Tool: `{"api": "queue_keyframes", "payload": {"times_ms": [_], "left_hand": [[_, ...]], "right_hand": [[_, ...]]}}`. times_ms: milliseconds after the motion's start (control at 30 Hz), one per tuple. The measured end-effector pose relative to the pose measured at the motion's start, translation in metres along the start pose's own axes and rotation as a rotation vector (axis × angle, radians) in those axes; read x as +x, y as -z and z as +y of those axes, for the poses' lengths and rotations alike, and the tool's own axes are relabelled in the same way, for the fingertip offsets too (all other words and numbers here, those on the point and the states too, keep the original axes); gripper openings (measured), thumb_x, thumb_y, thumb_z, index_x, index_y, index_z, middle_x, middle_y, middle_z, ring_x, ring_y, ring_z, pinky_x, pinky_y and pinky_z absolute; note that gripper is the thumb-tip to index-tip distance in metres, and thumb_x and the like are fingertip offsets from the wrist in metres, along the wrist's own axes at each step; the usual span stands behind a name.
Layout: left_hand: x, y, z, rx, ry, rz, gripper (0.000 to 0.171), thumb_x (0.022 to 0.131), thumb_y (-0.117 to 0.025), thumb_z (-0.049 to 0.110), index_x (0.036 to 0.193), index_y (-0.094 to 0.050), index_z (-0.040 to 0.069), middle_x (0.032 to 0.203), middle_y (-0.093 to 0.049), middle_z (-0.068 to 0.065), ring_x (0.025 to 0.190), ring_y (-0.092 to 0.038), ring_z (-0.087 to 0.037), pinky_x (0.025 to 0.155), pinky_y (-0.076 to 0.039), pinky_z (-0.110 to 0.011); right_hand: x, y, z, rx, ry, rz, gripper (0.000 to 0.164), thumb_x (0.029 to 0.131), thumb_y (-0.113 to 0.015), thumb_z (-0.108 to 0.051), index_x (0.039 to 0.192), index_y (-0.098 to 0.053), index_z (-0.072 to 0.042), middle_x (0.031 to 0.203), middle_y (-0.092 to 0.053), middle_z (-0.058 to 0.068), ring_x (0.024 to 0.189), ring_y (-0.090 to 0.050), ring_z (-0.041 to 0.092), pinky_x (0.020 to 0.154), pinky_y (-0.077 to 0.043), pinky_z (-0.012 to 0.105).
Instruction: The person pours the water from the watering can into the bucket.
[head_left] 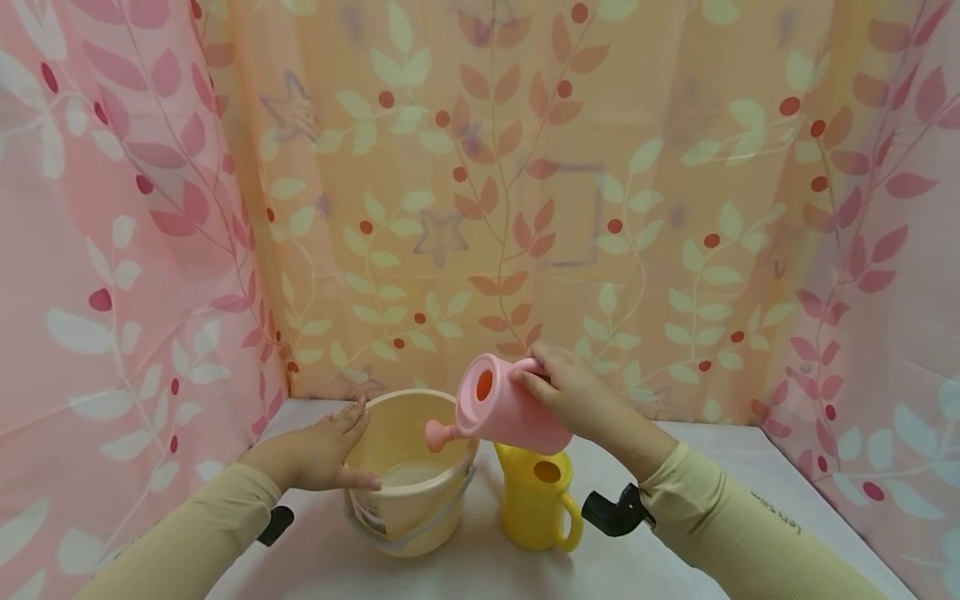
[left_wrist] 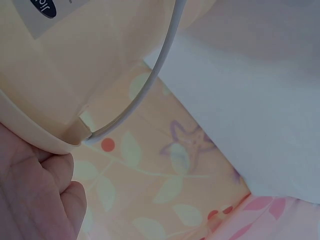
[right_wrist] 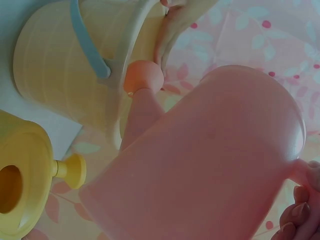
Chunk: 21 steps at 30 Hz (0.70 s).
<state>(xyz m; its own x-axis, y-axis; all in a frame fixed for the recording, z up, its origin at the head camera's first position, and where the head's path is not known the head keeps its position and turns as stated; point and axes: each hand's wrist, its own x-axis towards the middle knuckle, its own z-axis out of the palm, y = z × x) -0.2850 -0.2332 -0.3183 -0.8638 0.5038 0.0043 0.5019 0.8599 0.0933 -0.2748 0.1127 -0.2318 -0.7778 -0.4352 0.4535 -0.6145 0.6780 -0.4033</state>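
Observation:
A pink watering can (head_left: 521, 421) hangs tilted, its rose-tipped spout (right_wrist: 143, 76) pointing down and left over the rim of a cream bucket (head_left: 416, 525). By its handle, my right hand (head_left: 573, 392) grips the can. My left hand (head_left: 318, 450) rests against the left side of the bucket's rim, fingers stretched along it and thumb at the front. Below the pink can, a yellow watering can (head_left: 517, 508) stands upright on the table. The bucket's bottom looks paler; whether it contains water I cannot tell.
The bucket's grey handle (head_left: 420, 542) hangs down its front. A white table (head_left: 637, 567) lies under everything. Leaf-patterned cloth (head_left: 510, 208) closes off the back and both sides. A black mount (head_left: 618, 510) juts from the right wrist near the yellow can.

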Motion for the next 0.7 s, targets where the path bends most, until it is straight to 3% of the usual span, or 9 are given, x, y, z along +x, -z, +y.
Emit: {"api": "queue_keyframes", "payload": {"times_ms": [333, 700], "left_hand": [[0.0006, -0.0045, -0.0025, 0.027, 0.036, -0.008, 0.115, 0.069, -0.045, 0.079, 0.14, -0.023, -0.009, 0.148, -0.012, -0.027, 0.136, -0.014, -0.037, 0.106, -0.019, -0.054], [0.0006, 0.0022, 0.0025, 0.012, 0.036, -0.041, 0.111, 0.073, -0.049, 0.074, 0.14, -0.022, -0.01, 0.148, -0.011, -0.028, 0.136, -0.014, -0.04, 0.106, -0.018, -0.055]], "right_hand": [[0.0003, -0.0023, 0.0019, 0.002, 0.003, -0.009, 0.017, 0.089, -0.059, -0.026, 0.081, -0.052, -0.012, 0.075, -0.051, -0.001, 0.074, -0.046, 0.018, 0.064, -0.042, 0.029], [0.0014, -0.0042, 0.0062, -0.008, -0.005, -0.024, 0.017, 0.089, -0.059, -0.029, 0.084, -0.054, -0.013, 0.078, -0.051, -0.002, 0.079, -0.046, 0.018, 0.067, -0.042, 0.03]]}}
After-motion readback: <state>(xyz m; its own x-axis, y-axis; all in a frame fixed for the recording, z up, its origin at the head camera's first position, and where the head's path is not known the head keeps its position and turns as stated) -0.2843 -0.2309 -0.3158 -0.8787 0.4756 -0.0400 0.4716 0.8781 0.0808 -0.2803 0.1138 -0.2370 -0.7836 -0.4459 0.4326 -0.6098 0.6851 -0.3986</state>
